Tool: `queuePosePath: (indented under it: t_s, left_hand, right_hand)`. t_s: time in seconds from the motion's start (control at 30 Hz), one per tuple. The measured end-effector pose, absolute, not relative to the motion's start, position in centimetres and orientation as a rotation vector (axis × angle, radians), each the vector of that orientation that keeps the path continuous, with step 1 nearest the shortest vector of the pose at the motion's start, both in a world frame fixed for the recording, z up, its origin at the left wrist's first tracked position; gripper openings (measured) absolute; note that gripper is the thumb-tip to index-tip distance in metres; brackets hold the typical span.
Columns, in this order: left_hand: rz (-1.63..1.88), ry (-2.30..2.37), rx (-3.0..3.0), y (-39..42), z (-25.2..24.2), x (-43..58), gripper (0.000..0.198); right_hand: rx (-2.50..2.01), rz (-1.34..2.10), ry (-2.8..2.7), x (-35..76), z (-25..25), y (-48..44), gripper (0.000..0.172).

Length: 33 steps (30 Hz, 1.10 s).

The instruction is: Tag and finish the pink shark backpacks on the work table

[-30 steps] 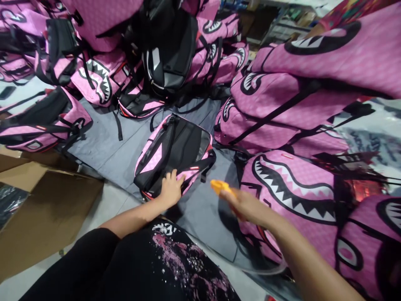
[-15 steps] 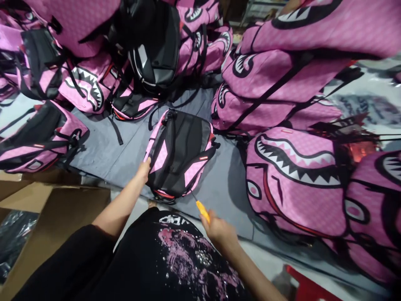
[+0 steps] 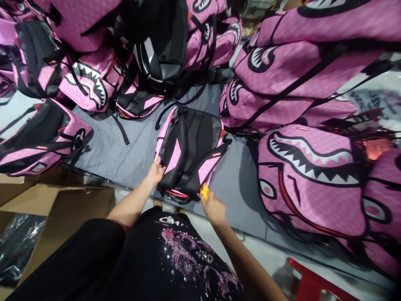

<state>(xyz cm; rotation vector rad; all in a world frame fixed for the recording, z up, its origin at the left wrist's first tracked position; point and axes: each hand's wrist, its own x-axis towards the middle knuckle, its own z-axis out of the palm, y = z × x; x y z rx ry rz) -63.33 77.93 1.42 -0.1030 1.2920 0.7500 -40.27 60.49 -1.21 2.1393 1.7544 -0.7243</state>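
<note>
A black and pink backpack [image 3: 196, 146] lies with its padded straps upward on a grey cloth-covered table [image 3: 131, 161]. My left hand [image 3: 155, 172] grips its left side edge, fingers curled round the pink trim. My right hand [image 3: 214, 208] is closed on a small yellow-handled tool [image 3: 204, 192] at the backpack's lower right corner. The tool's tip is hidden against the bag, so its exact kind cannot be made out. A red zipper line shows along the bag's bottom edge.
Pink shark-mouth backpacks [image 3: 313, 179] are stacked along the right. Several more bags [image 3: 86, 83] crowd the back, and another backpack [image 3: 40, 138] lies at left. An open cardboard box [image 3: 72, 225] with clear plastic stands lower left. A red stool [image 3: 313, 280] stands lower right.
My right hand has moved up and brought the yellow-handled tool against the backpack's lower right corner; its thin tip showed before. My left hand stays on the left edge. The view has shifted slightly.
</note>
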Motion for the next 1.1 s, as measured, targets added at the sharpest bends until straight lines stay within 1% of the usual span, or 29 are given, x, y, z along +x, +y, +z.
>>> queuePosePath:
  t_s: [0.1, 0.23, 0.43, 0.53, 0.63, 0.77, 0.93, 1.03, 1.1]
  left_hand:
    - [0.754, 1.201, -0.126, 77.5, 0.8, -63.9, 0.056]
    - [0.769, 1.064, -0.136, 77.3, 0.0, -64.4, 0.067]
    - [0.697, 0.860, -0.109, 76.4, 0.1, -65.4, 0.080]
    - [0.679, 0.830, -0.107, 75.9, 0.7, -65.9, 0.080]
    - [0.644, 0.863, -0.113, 75.7, 0.9, -65.9, 0.078]
    - [0.644, 0.927, -0.102, 76.0, 0.7, -65.4, 0.076]
    - [0.650, 0.954, -0.089, 76.3, 0.5, -64.4, 0.079]
    - [0.623, 0.943, -0.104, 76.5, 0.5, -64.0, 0.080]
    - [0.626, 0.938, -0.122, 76.6, 0.7, -63.8, 0.080]
  right_hand:
    - [2.165, -0.755, 1.709, -40.4, -1.8, 60.3, 0.051]
    - [2.165, -0.803, 1.648, -40.5, -2.1, 60.6, 0.046]
    - [2.187, -0.759, 1.650, -39.5, -0.2, 58.5, 0.047]
    - [2.169, -0.735, 1.680, -39.3, 0.7, 56.2, 0.043]
    - [2.188, -0.789, 1.590, -39.4, 1.3, 54.8, 0.039]
    - [2.220, -0.861, 1.452, -39.7, 2.3, 54.5, 0.039]
    - [2.260, -0.982, 1.331, -39.8, 3.7, 54.4, 0.037]
    - [2.307, -1.041, 1.310, -39.9, 4.5, 52.9, 0.035]
    - [2.349, -1.086, 1.325, -40.3, 5.3, 50.9, 0.038]
